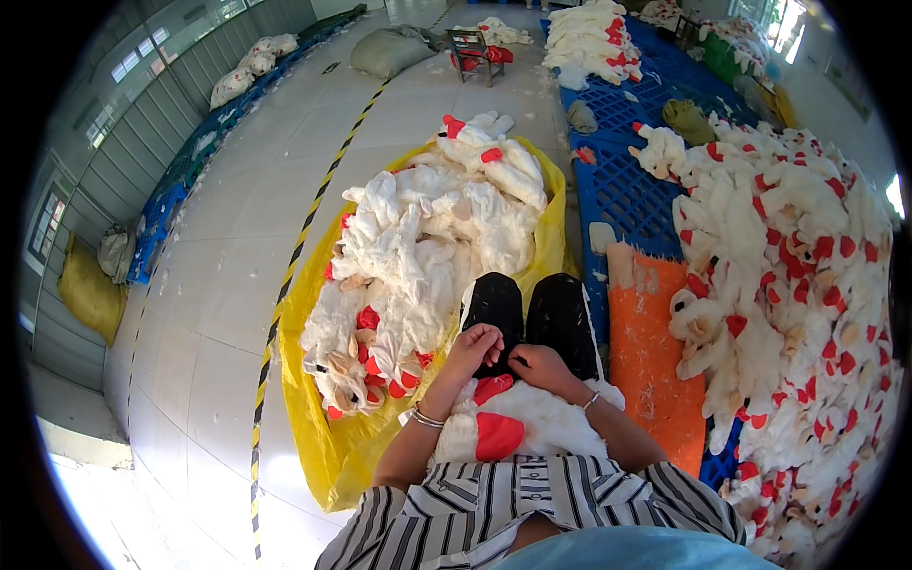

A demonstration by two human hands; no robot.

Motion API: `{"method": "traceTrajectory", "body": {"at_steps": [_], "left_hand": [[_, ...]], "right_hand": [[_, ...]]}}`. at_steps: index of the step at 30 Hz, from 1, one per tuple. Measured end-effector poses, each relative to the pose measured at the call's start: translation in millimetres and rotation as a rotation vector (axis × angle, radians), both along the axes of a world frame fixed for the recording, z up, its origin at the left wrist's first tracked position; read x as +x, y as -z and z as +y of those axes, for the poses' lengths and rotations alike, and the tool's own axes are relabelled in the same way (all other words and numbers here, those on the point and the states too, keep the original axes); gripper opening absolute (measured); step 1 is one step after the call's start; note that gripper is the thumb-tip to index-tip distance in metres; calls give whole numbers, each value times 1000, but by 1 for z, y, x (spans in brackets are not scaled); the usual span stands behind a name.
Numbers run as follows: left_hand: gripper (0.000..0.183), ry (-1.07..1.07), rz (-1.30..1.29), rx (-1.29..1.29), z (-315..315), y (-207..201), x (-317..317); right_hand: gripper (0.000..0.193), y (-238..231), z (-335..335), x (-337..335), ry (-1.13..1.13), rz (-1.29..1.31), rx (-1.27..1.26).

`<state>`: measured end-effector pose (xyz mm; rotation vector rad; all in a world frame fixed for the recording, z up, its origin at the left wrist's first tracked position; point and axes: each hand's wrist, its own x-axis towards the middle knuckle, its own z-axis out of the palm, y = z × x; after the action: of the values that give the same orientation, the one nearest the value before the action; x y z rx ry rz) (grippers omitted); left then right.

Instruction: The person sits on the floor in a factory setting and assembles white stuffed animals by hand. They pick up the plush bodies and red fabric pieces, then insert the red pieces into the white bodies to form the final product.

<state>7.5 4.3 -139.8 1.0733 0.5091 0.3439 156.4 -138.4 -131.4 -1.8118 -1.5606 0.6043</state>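
Note:
An unstuffed white plush toy skin with red patches lies across my lap. Just beyond it, my left hand hovers with its fingers curled inward. My right hand is close beside it, thumb and fingers pinched together over the far edge of the plush. Anything small between the fingers of either hand is too fine to make out. In front of me and to the left, a heap of similar white plush skins with red and beige parts rests on a spread yellow plastic sheet.
On the right, a large pile of white and red plush skins covers blue plastic pallets. An orange mat lies between that pile and me. Farther off are a small chair and a greenish sack. Black-and-yellow tape runs along the tiled floor.

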Motion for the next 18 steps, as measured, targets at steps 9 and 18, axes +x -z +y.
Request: {"method": "traceTrajectory", "body": {"at_steps": [9,18], "left_hand": [[15,1,-10,-22,1,1,0],[15,7,-11,-12,2,2,0]], "right_hand": [[17,1,0,0,-4,0,-7],[18,1,1,1,1,3,-20]]}}
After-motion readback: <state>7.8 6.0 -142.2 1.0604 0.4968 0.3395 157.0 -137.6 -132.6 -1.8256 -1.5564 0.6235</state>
